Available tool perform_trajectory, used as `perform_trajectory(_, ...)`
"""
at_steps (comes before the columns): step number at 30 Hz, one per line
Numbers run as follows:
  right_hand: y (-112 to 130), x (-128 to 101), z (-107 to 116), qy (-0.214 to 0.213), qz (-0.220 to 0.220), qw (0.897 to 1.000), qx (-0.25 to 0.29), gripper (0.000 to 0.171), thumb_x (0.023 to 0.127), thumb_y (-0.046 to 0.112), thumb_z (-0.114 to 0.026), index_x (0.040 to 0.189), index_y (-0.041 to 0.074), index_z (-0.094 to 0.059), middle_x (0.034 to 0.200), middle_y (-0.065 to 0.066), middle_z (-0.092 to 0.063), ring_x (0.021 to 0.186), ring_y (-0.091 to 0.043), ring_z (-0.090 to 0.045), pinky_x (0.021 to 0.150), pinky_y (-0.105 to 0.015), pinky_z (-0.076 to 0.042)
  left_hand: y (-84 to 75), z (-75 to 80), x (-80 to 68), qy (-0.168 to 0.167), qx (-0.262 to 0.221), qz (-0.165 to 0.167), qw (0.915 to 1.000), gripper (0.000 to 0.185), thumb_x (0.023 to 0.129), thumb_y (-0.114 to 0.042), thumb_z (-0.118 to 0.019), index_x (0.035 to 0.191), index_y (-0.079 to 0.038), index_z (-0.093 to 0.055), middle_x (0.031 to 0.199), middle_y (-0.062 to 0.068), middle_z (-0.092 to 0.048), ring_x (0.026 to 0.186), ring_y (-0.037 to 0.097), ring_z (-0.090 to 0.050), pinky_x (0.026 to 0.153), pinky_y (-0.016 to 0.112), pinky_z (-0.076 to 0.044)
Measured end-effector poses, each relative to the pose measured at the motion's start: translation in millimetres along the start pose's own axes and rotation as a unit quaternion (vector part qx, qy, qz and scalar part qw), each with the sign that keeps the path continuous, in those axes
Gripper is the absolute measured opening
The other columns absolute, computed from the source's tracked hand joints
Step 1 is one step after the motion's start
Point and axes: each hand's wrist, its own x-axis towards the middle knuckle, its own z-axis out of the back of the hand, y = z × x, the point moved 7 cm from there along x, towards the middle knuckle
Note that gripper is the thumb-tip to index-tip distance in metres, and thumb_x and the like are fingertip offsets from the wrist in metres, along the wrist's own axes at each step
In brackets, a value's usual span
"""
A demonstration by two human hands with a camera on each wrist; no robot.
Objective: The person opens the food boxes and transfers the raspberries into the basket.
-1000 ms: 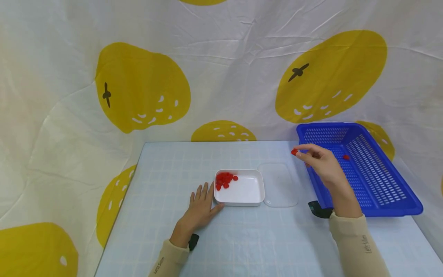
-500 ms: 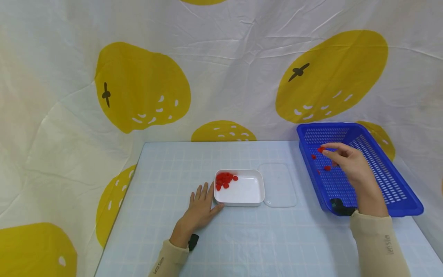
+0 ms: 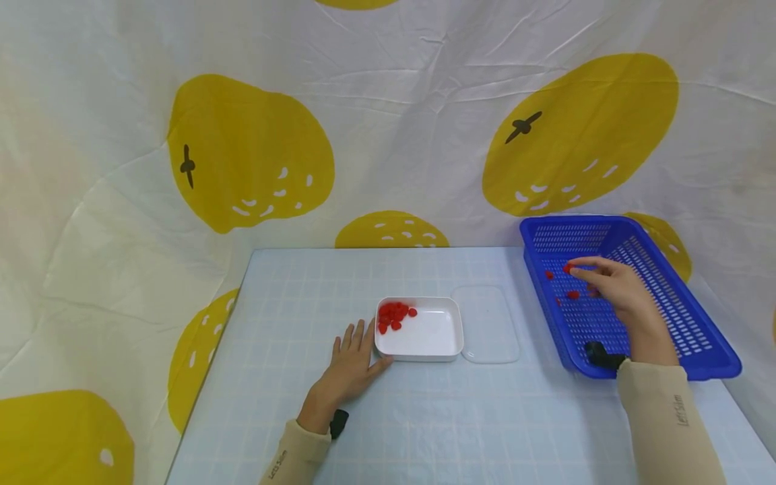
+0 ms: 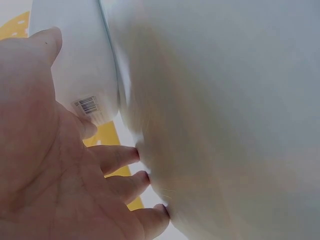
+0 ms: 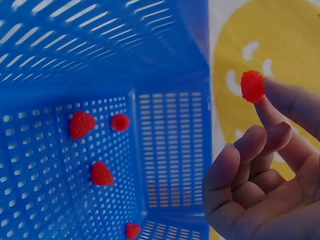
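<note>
Head view shows the right hand (image 3: 612,286) raised over the inside of the blue perforated plastic basket (image 3: 679,316), which sits at the right edge of the pale blue checked desk (image 3: 424,417). Its grip pinches a small red raspberry-shaped piece (image 3: 568,268) at the fingertips; the right wrist view shows that piece (image 5: 252,86) stuck to the tip of an outstretched finger while the other fingers (image 5: 250,165) curl toward the palm (whether the thumb also presses on it is hidden there). Below it, on the basket floor, lie four more small red berry pieces (image 5: 82,124), apart from each other.

The left hand (image 3: 351,364) lies flat on the desk with fingers straight and spread, holding nothing, its fingertips and thumb touching the near-left corner of the white rectangular plastic tray (image 3: 436,333). A heap of red berry pieces (image 3: 394,314) fills the tray's far-left corner. Just beside the tray on its right, touching its rim, lies a clear plastic lid (image 3: 488,323) flat on the desk. Behind the desk hangs a white cloth printed with big yellow fruit shapes (image 3: 248,151).
</note>
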Motion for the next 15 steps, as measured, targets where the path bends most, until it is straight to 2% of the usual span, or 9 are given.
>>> perform_trajectory(5, -8.4, 6.5, -1.3, 0.004, 0.0, 1.0, 0.005, 0.053, 0.095, 0.043, -0.067, 0.13, 0.003, -0.063, 0.11, 0.002, -0.055, 0.083, -0.025, -0.054, 0.069, -0.03, -0.052, -0.5, 0.4, -0.5, -0.003, -0.001, -0.004, 1.0, 0.09, 0.097, -0.059, -0.052, 0.162, -0.013, -0.01, 0.165, 0.018, -0.015, 0.15, 0.041, -0.008, 0.116, 0.062, -0.009)
perform_trajectory(9, -11.5, 9.7, -2.0, 0.007, -0.001, 1.0, 0.005, 0.053, 0.097, 0.042, -0.066, 0.132, 0.003, -0.061, 0.113, 0.001, -0.053, 0.083, -0.024, -0.054, 0.069, -0.029, -0.052, -0.7, 0.8, -0.5, -0.004, -0.003, -0.005, 1.0, 0.09, 0.097, -0.058, -0.053, 0.162, -0.013, -0.011, 0.165, 0.018, -0.015, 0.15, 0.041, -0.008, 0.116, 0.062, -0.009)
perform_trajectory(13, -11.0, 10.8, -1.5, 0.007, 0.001, 1.0, 0.012, 0.042, 0.098, 0.041, -0.065, 0.129, 0.012, -0.065, 0.118, -0.002, -0.05, 0.081, -0.021, -0.055, 0.069, -0.028, -0.052, -0.7, 1.1, -0.3, -0.003, -0.003, -0.002, 1.0, 0.09, 0.097, -0.058, -0.054, 0.162, -0.013, -0.011, 0.164, 0.018, -0.016, 0.15, 0.041, -0.008, 0.116, 0.063, -0.009)
perform_trajectory(15, -9.7, 10.1, -1.2, 0.007, 0.004, 1.0, 0.016, 0.037, 0.098, 0.04, -0.064, 0.126, 0.015, -0.066, 0.114, -0.003, -0.05, 0.08, -0.02, -0.055, 0.069, -0.028, -0.052, -0.6, 1.2, -0.3, -0.003, -0.003, -0.001, 1.0, 0.09, 0.097, -0.058, -0.054, 0.162, -0.013, -0.011, 0.164, 0.018, -0.016, 0.15, 0.041, -0.008, 0.116, 0.062, -0.009)
